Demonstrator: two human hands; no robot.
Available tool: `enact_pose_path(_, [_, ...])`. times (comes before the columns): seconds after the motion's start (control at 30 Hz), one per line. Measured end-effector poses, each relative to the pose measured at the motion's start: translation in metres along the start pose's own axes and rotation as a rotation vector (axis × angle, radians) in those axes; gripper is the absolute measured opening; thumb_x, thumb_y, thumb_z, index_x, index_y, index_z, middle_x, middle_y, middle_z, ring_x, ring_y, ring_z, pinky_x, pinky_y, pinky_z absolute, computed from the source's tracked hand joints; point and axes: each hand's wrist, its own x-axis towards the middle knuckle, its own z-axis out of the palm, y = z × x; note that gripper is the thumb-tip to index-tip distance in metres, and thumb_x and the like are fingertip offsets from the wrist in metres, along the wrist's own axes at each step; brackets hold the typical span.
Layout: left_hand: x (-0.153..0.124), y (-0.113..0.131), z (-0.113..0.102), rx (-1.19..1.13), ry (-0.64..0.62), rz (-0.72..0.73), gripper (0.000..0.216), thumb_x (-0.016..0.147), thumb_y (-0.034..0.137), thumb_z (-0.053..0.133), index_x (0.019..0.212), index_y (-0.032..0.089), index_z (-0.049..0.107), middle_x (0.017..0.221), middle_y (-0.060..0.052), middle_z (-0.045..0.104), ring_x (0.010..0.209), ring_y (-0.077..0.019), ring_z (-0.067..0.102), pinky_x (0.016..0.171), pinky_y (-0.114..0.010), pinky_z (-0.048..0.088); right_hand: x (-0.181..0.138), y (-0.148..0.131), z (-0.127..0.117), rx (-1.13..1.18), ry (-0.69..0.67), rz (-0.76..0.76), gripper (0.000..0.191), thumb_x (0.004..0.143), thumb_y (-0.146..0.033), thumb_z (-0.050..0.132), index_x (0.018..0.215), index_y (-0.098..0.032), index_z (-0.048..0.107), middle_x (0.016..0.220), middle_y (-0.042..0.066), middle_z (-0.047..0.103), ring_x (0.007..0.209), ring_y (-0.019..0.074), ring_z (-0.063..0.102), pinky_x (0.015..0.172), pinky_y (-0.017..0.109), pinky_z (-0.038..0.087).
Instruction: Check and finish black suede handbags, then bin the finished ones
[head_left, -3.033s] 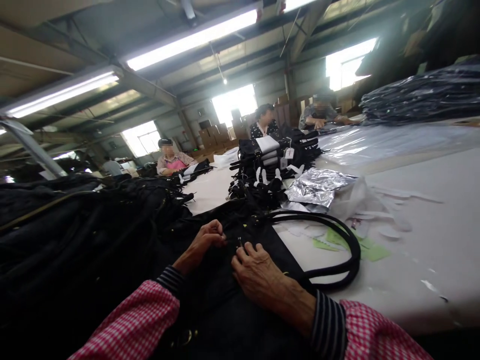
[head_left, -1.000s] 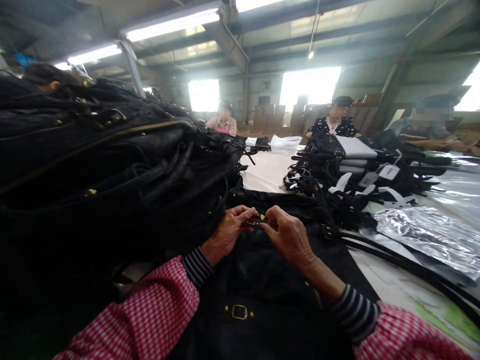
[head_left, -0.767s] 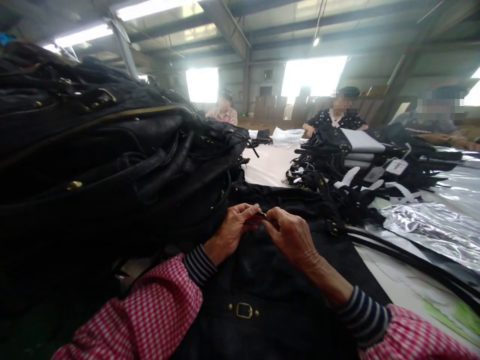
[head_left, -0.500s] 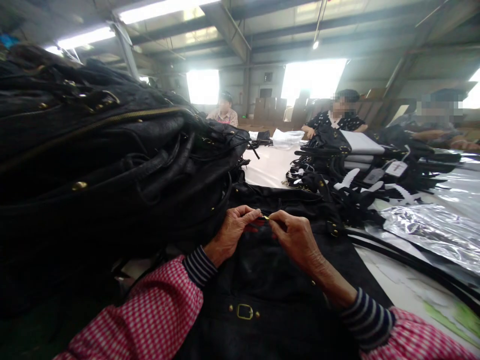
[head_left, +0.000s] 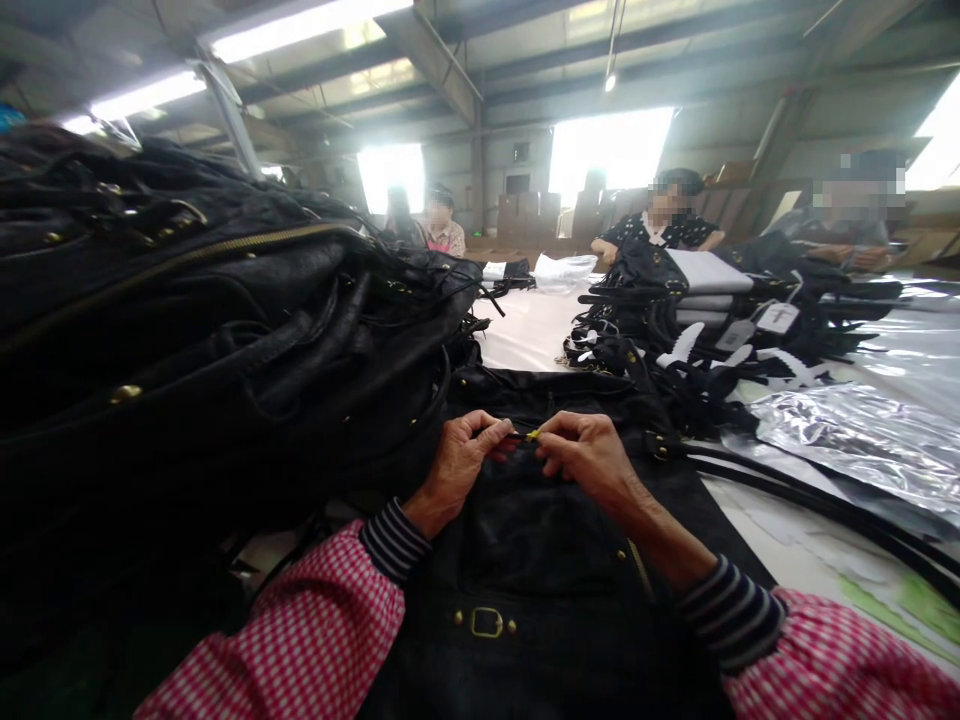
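A black leather bag [head_left: 532, 540] lies flat before me, with a gold buckle [head_left: 474, 622] on its lower part and a zip [head_left: 640, 570] at its right side. Above its upper part, my left hand [head_left: 459, 460] pinches a thin black strip [head_left: 517, 436] between thumb and fingers. My right hand [head_left: 596, 462] pinches a small yellow piece [head_left: 532, 436] at the right end of that strip. Both hands are closed, fingertips close together but apart. What exactly the yellow piece is, I cannot make out.
A high pile of black bags [head_left: 225, 340] stands close on the left. More black bags with white tags [head_left: 778, 317] are stacked at the back right. Clear plastic [head_left: 862, 440] and long black straps [head_left: 795, 500] lie on the right. Several people sit across the table.
My hands have shifted slightly apart, and the black strip and yellow piece now show more plainly between them. The whole view has moved a little to the right.
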Motion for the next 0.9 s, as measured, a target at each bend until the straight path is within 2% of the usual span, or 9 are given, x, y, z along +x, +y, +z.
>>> enact_pose_path(0.17, [0.001,-0.001,-0.001,-0.009,0.02,-0.035,0.036,0.079,0.049,0.078,0.082,0.014,0.067,0.073,-0.005,0.074,0.059,-0.014,0.066,0.056,-0.022,0.05,-0.003,-0.005,-0.003,0.208,-0.114,0.097,0.02,0.068,-0.032,0.068,0.071,-0.012,0.069,0.064,0.005,0.07,0.047,0.0108,0.059,0.042,0.017,0.037])
enact_pose_path(0.33, [0.001,0.001,-0.002,-0.065,-0.027,-0.092,0.036,0.078,0.046,0.078,0.083,0.013,0.065,0.073,-0.007,0.075,0.058,-0.0133,0.067,0.053,-0.02,0.049,-0.006,-0.007,-0.003,0.195,-0.128,0.105,0.021,0.07,-0.034,0.068,0.073,-0.013,0.068,0.067,0.005,0.07,0.049,0.0106,0.059,0.044,0.018,0.037])
enact_pose_path(0.43, [-0.001,0.002,-0.002,-0.062,-0.034,-0.084,0.031,0.077,0.04,0.079,0.084,0.013,0.065,0.078,-0.008,0.076,0.063,-0.0144,0.069,0.055,-0.02,0.051,-0.005,-0.002,-0.001,0.065,-0.101,0.026,0.016,0.073,-0.031,0.064,0.074,-0.015,0.068,0.067,0.003,0.069,0.05,0.0126,0.06,0.046,0.021,0.039])
enact_pose_path(0.5, [-0.001,0.003,-0.002,-0.042,-0.038,-0.057,0.027,0.076,0.036,0.079,0.083,0.013,0.066,0.077,-0.007,0.076,0.065,-0.0152,0.07,0.056,-0.021,0.052,-0.005,0.002,0.001,-0.103,-0.045,-0.088,0.012,0.076,-0.027,0.061,0.075,-0.017,0.068,0.065,0.002,0.067,0.053,0.0143,0.061,0.051,0.024,0.042])
enact_pose_path(0.63, [-0.002,0.004,-0.001,0.022,-0.047,0.039,0.022,0.076,0.03,0.079,0.08,0.013,0.066,0.076,-0.005,0.074,0.066,-0.0154,0.069,0.057,-0.022,0.053,-0.008,0.007,0.005,-0.389,0.072,-0.301,0.012,0.084,-0.024,0.061,0.093,-0.02,0.067,0.07,-0.001,0.068,0.062,0.0163,0.062,0.06,0.026,0.042])
enact_pose_path(0.8, [-0.003,0.002,-0.001,0.069,-0.064,0.107,0.017,0.078,0.027,0.077,0.081,0.013,0.067,0.073,-0.003,0.072,0.066,-0.0148,0.068,0.059,-0.022,0.053,-0.011,0.003,0.007,-0.549,0.108,-0.274,0.011,0.088,-0.024,0.066,0.098,-0.022,0.062,0.072,-0.002,0.069,0.062,0.0173,0.064,0.061,0.026,0.04])
enact_pose_path(0.9, [-0.004,0.003,-0.001,0.08,-0.052,0.132,0.016,0.078,0.025,0.077,0.08,0.013,0.067,0.071,-0.002,0.071,0.066,-0.0144,0.067,0.059,-0.022,0.053,-0.01,0.002,0.005,-0.62,0.132,-0.217,0.021,0.09,-0.027,0.069,0.109,-0.021,0.062,0.074,-0.002,0.071,0.065,0.0193,0.067,0.063,0.027,0.041])
